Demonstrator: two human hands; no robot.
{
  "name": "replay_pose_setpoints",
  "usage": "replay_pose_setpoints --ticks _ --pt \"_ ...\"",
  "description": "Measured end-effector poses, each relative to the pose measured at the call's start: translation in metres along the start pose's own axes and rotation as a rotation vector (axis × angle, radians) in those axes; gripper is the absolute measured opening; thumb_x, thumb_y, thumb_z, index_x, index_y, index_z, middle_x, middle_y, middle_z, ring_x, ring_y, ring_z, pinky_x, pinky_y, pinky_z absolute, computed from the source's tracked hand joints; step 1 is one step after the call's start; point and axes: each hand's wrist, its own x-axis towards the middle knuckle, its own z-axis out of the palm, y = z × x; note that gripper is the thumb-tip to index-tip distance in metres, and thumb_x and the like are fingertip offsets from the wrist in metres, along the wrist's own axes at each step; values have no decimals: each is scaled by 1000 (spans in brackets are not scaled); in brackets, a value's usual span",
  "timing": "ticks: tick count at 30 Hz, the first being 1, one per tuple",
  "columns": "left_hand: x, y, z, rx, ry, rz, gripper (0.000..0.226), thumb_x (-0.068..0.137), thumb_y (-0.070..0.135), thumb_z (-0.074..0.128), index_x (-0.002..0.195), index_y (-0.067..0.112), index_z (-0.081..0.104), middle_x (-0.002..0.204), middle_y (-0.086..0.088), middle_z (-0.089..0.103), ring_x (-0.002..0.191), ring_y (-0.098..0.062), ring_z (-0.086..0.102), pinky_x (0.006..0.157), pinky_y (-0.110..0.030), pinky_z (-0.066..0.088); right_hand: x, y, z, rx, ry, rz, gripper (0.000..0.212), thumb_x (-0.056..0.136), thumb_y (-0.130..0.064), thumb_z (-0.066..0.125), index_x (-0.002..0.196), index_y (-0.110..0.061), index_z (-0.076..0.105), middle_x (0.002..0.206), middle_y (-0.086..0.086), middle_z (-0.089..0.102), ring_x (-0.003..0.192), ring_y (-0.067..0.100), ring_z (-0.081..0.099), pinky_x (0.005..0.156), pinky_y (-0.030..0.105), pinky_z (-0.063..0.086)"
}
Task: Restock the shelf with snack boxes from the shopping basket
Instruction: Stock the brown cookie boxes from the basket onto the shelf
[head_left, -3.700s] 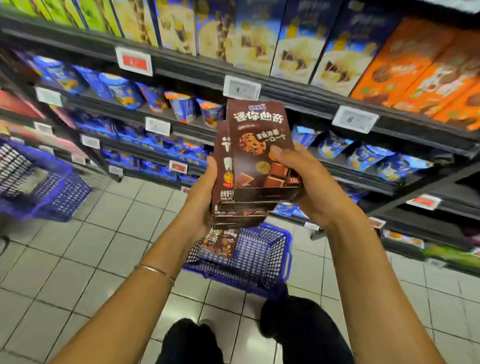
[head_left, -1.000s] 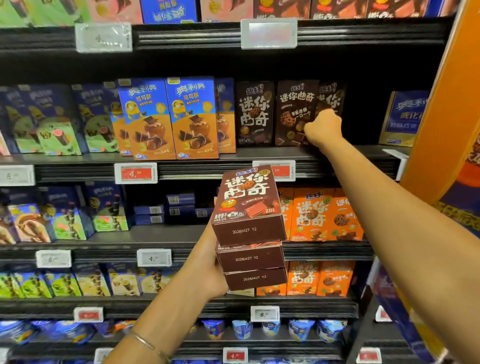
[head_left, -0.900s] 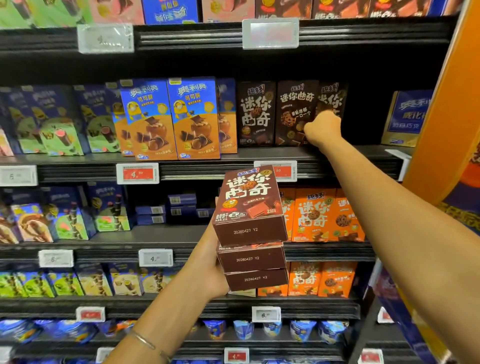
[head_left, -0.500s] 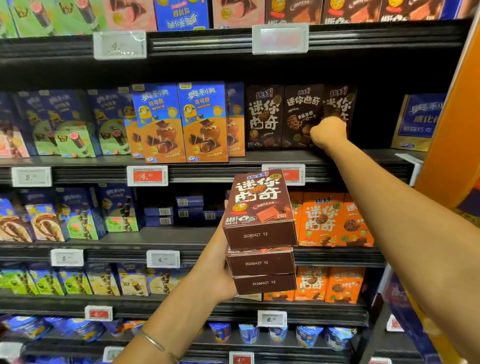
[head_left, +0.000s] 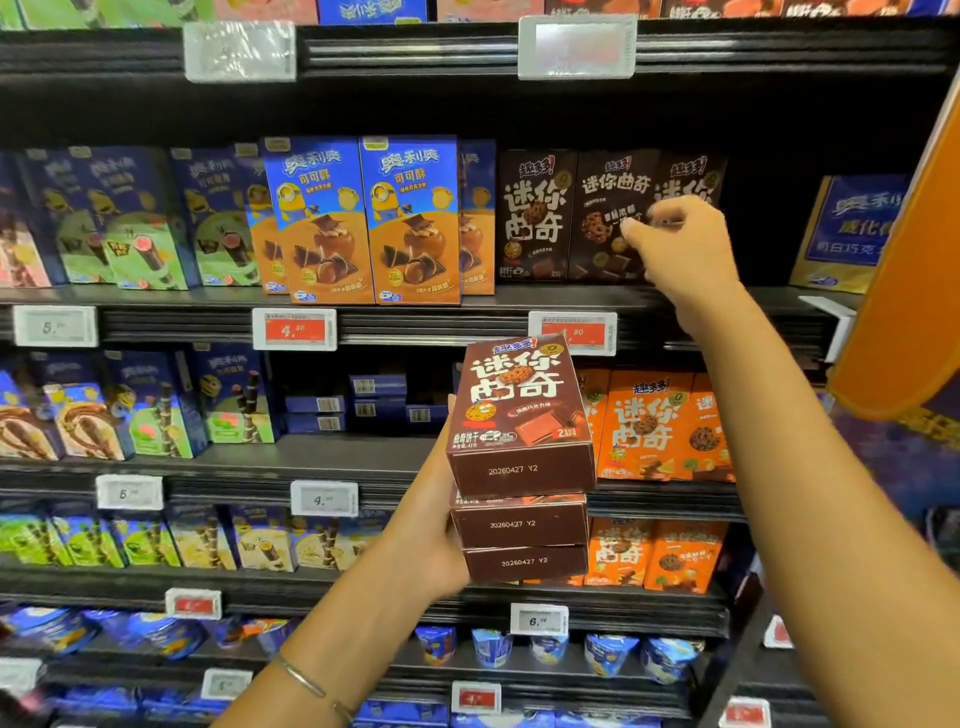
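A: Three brown snack boxes (head_left: 522, 457) sat stacked, clamped in the left hand (head_left: 434, 540) below the shelf (head_left: 675, 296).

B: Right hand (head_left: 675, 249) hovered loosely curled, holding nothing, at the shelved brown boxes (head_left: 613, 218). Three left, probably.

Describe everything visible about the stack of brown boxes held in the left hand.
The stack of brown boxes is three identical glossy cardboard cookie boxes lying flat, one on another. The top face shows white Chinese lettering, cookie and chocolate pictures; each end facing the camera is printed 20260427 Y2. The left hand grips the stack's left side and underside. It is held in the air before the orange boxes, not resting on any shelf.
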Motion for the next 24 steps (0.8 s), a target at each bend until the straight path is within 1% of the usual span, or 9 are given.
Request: replay_pose_setpoints --ticks 2,5,8,11,13,15,17,18,24 --pt "-1 0 1 17 10 15 62 94 70 58 99 15 86 111 -14 79 95 -35 79 72 -47 64 -40 -7 -9 103 -68 -40 26 95 -37 65 118 -24 64 111 -7 67 101 10 67 88 35 59" --pt "-4 1 -2 59 0 52 62 97 72 54 107 19 84 117 -12 79 102 -33 78 77 -45 63 -89 -13 -18 192 -253 -23 17 92 -44 68 104 -31 68 100 -8 71 90 9 71 65 22 60" --pt "-8 4 -5 93 1 138 60 96 71 55 113 20 83 119 -10 78 106 -29 77 81 -43 63 -115 -10 -18 158 -445 74 39 87 -55 71 117 -33 61 108 -2 68 91 8 69 62 25 56" --pt "-5 0 -8 102 48 244 56 105 57 48 78 25 86 85 2 82 74 -14 80 58 -30 63 -130 -1 -13 132 -616 185 58 83 -61 73 128 -29 57 109 2 68 94 14 69 77 38 56" --pt "-8 -1 -11 159 106 305 65 106 55 42 60 35 82 69 9 78 62 -7 76 50 -25 59 -137 4 -11 173 -678 213 57 77 -63 74 120 -26 64 107 -1 73 100 18 72 90 44 56" --pt "-10 -2 -10 260 101 337 50 98 67 50 87 35 86 92 3 83 84 -15 80 72 -36 65 -139 6 -11 232 -699 220 54 76 -61 74 113 -22 67 101 -6 78 96 13 75 86 37 56" --pt "-16 0 -10 229 47 316 63 88 75 63 127 27 75 127 -10 75 117 -32 73 105 -54 54 -140 6 -12 246 -721 203 50 81 -57 75 112 -19 67 97 -9 78 91 9 75 75 23 55" --pt "-20 1 -9 218 30 321 70 87 75 65 135 24 70 134 -14 71 123 -36 69 111 -57 48 -141 6 -13 240 -737 197 49 82 -56 74 113 -19 66 97 -8 78 90 9 75 72 19 55" --pt "-32 11 -4 317 52 390 56 85 65 65 123 27 77 130 -14 73 120 -36 71 107 -54 52 -138 7 -25 246 -782 191 46 80 -55 73 114 -25 69 111 4 75 105 28 72 82 39 63"
